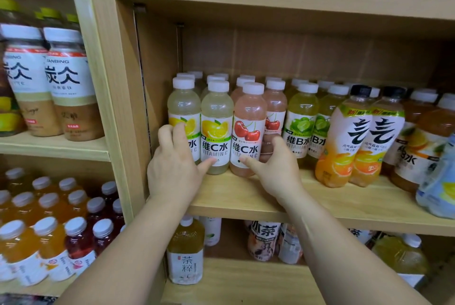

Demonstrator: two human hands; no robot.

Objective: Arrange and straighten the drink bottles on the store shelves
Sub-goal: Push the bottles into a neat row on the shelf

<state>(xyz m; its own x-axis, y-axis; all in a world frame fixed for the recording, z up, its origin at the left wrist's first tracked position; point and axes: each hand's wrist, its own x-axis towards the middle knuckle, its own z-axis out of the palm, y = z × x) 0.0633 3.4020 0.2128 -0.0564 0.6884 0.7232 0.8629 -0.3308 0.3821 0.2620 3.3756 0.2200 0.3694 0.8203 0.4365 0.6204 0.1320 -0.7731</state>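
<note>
Glossy clear plastic bottles (248, 130) on matt wood-grain shelf (320, 203).

— Where do the pale plastic lemon-label bottles (216, 112) stand?
— At the left end of the light wooden shelf (246, 199), in rows running to the back.
— And right of them?
— The pink plastic cherry-label bottles (248, 112), then the green plastic lime-label bottles (301, 107), then the orange black-capped plastic bottles (344, 132).
— The hands?
— In front. The left hand (172, 171) curls round the leftmost lemon one, the right hand (278, 169) round the front cherry one.
</note>
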